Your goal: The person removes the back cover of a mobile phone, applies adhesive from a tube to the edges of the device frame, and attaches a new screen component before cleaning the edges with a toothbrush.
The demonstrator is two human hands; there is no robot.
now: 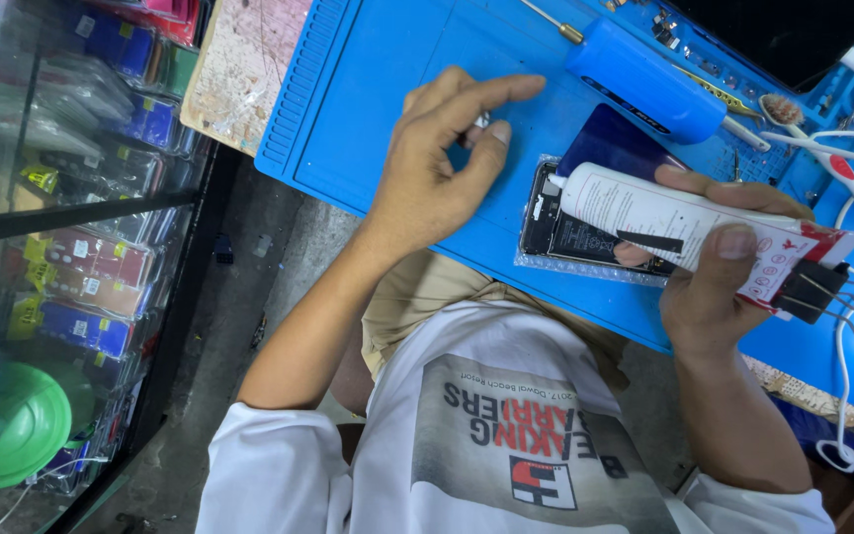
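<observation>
Blue work mat covers the bench, glass display case beside it. Both forearms reach up from the lap. Right hand grips a white glue tube, its folded end held by a black binder clip, nozzle over a phone frame in clear plastic. Left hand hovers loosely curled, thumb and forefinger pinching something tiny; cannot tell what. Blue cylindrical tool lies beyond.

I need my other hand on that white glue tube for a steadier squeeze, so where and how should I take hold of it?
Grip the white tube around its round bare middle, coming from above with your left hand. The right hand already holds the flattened tail by the black binder clip, and the nozzle end lies over the phone, so that stretch between is free.
</observation>
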